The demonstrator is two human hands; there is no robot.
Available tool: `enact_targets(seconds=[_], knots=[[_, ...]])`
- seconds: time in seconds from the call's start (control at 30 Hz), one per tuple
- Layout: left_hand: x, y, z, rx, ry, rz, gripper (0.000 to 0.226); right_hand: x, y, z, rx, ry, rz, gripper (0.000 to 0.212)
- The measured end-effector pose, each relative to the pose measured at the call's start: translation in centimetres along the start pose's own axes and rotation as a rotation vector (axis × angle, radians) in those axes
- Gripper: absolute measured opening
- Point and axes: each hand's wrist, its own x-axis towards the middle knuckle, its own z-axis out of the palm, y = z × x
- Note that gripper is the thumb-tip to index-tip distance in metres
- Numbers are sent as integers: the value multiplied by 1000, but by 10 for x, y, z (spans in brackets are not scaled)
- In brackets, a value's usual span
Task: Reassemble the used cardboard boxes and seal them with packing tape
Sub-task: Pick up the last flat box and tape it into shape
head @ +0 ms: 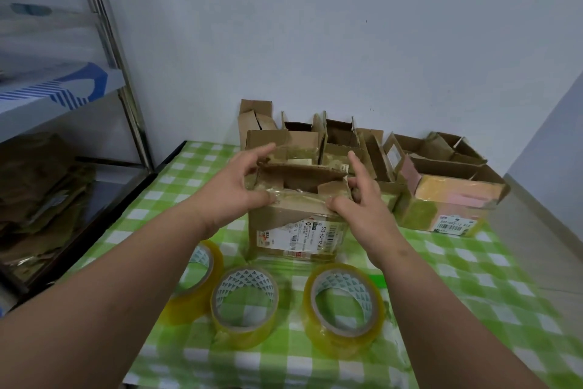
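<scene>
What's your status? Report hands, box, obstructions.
Both hands, left and right, on the front box, thumbs pressing its near top flap. Top not closed, untaped. Three tape rolls lie unused in front. Nothing blocking.

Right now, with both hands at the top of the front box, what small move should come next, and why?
Probably fold the raised flaps down flat. The front box is open on top, the left hand and right hand already rest on its near edge, and the three tape rolls lie untouched.
</scene>
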Motion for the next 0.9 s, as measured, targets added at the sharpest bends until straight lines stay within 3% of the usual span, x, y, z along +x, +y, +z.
enact_targets(seconds=[0.13,0.5,0.67,0.8,0.9], knots=[[-6,-9,4,22,82,54,46,0,-5,1,-13,-22,-6,60],[-10,-7,11,376,24,40,45,-4,4,0,-166,54,-110,15],[-13,-5,14,292,42,63,42,-7,6,3,-198,121,-120,13],[-16,-6,12,356,68,76,36,-7,2,0,-292,7,-134,44],[-17,-7,9,349,72,50,34,-2,4,1,-286,44,-149,28]])
